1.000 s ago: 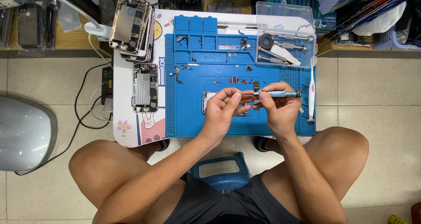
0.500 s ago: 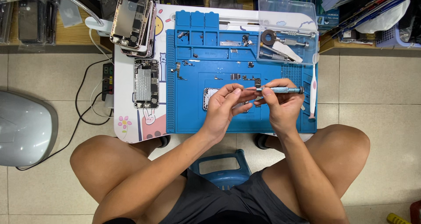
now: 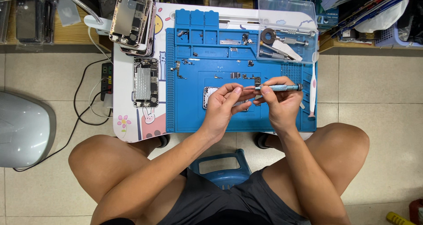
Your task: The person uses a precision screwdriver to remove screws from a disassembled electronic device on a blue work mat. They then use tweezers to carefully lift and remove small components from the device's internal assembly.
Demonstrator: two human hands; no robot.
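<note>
Blue mat [image 3: 189,115]: right hand [image 3: 282,104] grip grasping slim blue-grey screwdriver [image 3: 278,87], horizontal; left hand [image 3: 224,106] pinching tip.

The left hand [image 3: 224,106] covers most of the phone part [image 3: 208,95] on the mat [image 3: 189,115]; only its left end shows. The screwdriver [image 3: 280,87] tip, at the left fingertips [image 3: 238,91], is too small to resolve. The right hand [image 3: 277,104] hides the mat's lower middle. Loose screws [image 3: 246,40] near the mat's top edge are too small to identify. The phone stack [image 3: 131,18] at the table's top-left corner is cut off by the frame edge.
</note>
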